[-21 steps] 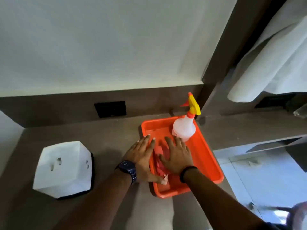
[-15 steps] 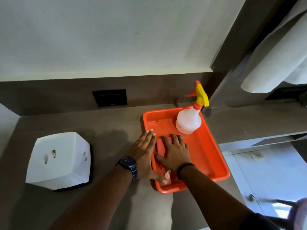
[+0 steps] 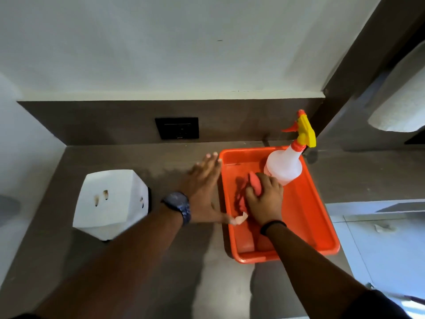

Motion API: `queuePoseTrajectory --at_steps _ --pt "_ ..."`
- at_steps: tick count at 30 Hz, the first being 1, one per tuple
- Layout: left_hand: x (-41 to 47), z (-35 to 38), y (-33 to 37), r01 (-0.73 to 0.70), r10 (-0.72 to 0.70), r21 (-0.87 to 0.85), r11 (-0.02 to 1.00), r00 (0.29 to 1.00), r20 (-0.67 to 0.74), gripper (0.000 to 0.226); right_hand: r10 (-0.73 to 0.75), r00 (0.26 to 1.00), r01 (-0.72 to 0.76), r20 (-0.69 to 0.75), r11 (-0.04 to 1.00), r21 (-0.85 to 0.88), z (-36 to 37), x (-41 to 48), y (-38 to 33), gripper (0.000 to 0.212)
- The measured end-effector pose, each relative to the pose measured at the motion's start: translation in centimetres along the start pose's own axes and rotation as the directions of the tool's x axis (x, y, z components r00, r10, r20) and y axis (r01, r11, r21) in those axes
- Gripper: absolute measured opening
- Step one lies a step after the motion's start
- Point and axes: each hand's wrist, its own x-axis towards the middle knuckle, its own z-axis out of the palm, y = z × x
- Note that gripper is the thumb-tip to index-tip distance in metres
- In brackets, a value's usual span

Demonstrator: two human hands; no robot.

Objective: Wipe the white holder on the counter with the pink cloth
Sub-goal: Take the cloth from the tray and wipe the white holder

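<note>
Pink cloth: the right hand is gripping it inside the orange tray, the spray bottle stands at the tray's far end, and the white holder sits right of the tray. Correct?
Not quite. The head view shows the white holder left of the orange tray, not right. The rest holds: the right hand grips the pink cloth inside the tray, and the spray bottle stands at its far end.

Dark wristwatch (image 3: 178, 204) left; thin black band (image 3: 272, 226), perhaps elastic, right.

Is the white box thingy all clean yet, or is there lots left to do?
Not yet. Nothing is done so far: the white holder sits untouched on the counter. Right now the right hand is closed on the pink cloth inside the orange tray, beside the spray bottle. The left hand is open, just outside the tray. Carrying the cloth over and wiping is all left.
</note>
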Motion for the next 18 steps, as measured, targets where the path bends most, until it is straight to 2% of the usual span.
queuePoseTrajectory --at_steps 3,5,7,9,11,14,16,18 --pt "-1.6 -5.5 -3.3 -0.004 0.015 0.073 0.997 0.987 -0.158 0.139 -0.081 0.983 0.117 -0.162 0.968 0.221 0.2 0.7 -4.3 0.05" --pt "-3.5 -9.0 -5.6 0.023 0.006 0.142 0.99 0.98 -0.197 0.137 -0.073 0.978 0.148 -0.198 0.905 0.399 1.1 0.4 -8.0 0.033" --pt "-5.8 -11.3 -7.8 0.052 -0.028 0.174 0.983 0.99 -0.138 0.14 -0.05 0.994 0.098 -0.097 0.801 0.591 2.6 -0.8 -11.2 0.018" --pt "-8.1 -12.1 -9.6 0.066 -0.055 0.235 0.97 0.997 -0.055 0.146 -0.046 0.996 -0.026 0.081 0.7 0.714 4.7 -3.0 -13.1 0.016" --pt "-9.8 -11.5 -11.2 0.097 -0.114 0.269 0.958 0.992 0.048 0.155 -0.029 0.974 -0.151 0.225 0.658 0.738 7.7 -5.2 -13.6 0.014" --pt "-11.3 -9.8 -12.7 0.139 -0.199 0.257 0.956 0.953 0.228 0.165 0.018 0.963 -0.222 0.271 0.626 0.747 11.5 -7.4 -13.9 0.012" --pt "-11.6 -8.8 -13.3 0.131 -0.208 0.288 0.949 0.944 0.257 0.166 0.018 0.954 -0.249 0.3 0.606 0.755 13.4 -8.3 -14.7 0.015" --pt "-11.5 -8.1 -13.5 0.135 -0.207 0.31 0.941 0.955 0.211 0.158 -0.019 0.941 -0.252 0.339 0.63 0.735 14.8 -9.0 -15.5 0.015"
